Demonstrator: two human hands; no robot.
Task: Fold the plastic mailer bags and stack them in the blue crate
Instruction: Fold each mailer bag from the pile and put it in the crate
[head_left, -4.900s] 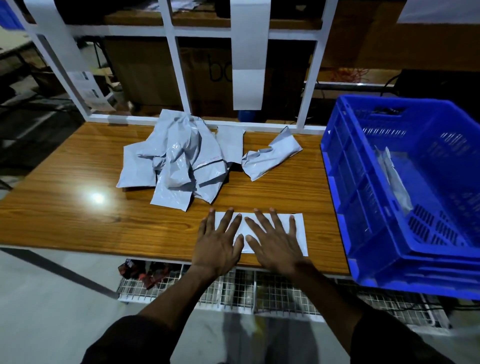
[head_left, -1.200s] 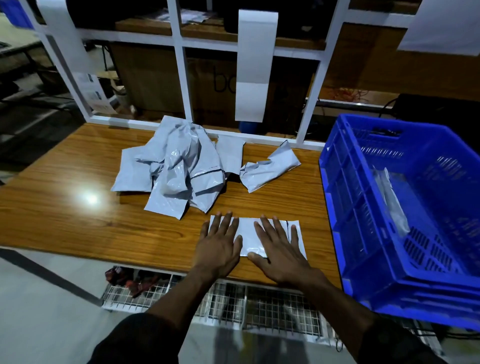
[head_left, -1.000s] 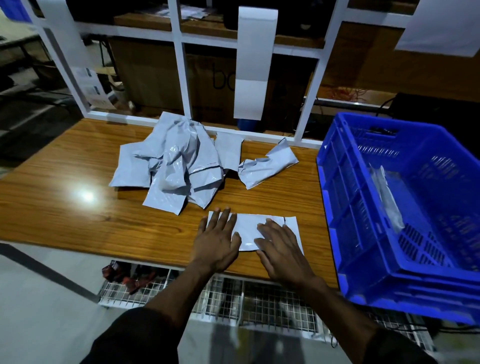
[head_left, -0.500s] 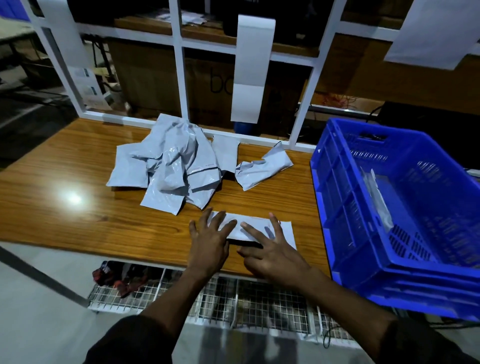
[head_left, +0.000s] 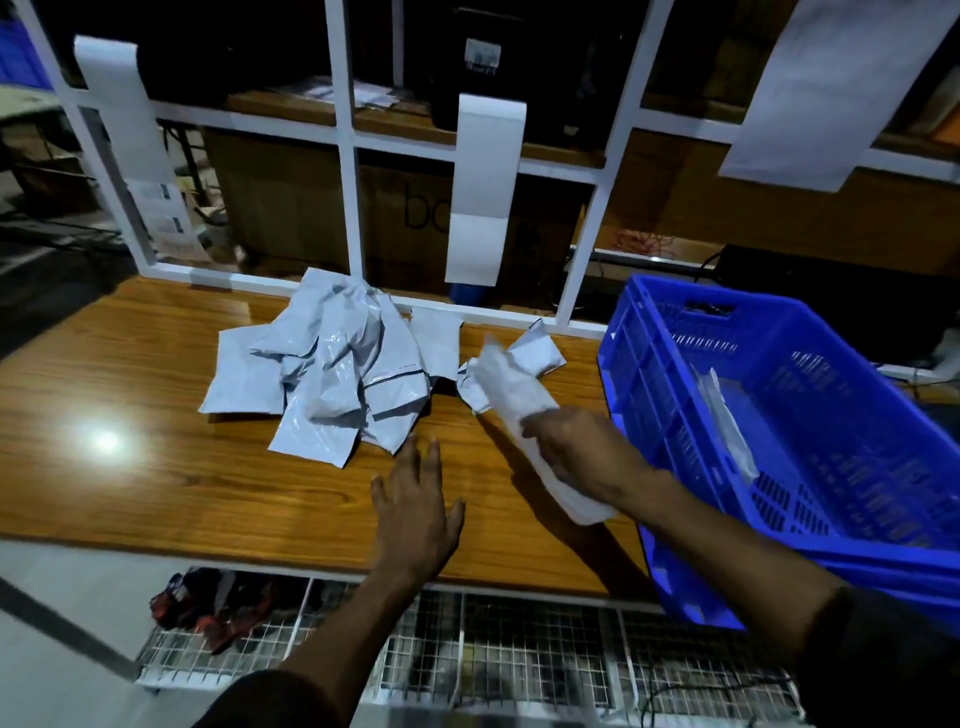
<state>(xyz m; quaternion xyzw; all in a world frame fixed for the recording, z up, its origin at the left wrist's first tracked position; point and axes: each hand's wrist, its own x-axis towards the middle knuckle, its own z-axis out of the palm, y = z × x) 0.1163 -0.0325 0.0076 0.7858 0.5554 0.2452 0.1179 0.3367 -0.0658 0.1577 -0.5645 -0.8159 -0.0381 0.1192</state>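
Note:
My right hand (head_left: 582, 452) grips a folded white mailer bag (head_left: 511, 389) and holds it above the wooden table (head_left: 156, 483), close to the left wall of the blue crate (head_left: 649, 395). The bag runs slantwise from far left to near right. My left hand (head_left: 415, 509) hovers over the table's front part with its fingers spread and holds nothing. A heap of crumpled grey mailer bags (head_left: 332, 369) lies at the back middle of the table. One more crumpled bag (head_left: 540, 353) lies behind the held bag. A folded bag (head_left: 724, 415) rests inside the crate.
A white metal frame (head_left: 348, 171) with hanging paper sheets (head_left: 483, 192) stands along the table's back edge. A wire shelf (head_left: 467, 654) with a dark red bundle (head_left: 202, 608) sits below the front edge. The crate overhangs the table's right end.
Both hands pressed the folded bag flat on the table before. My right hand has now lifted it and carried it right toward the crate. My left hand has let go.

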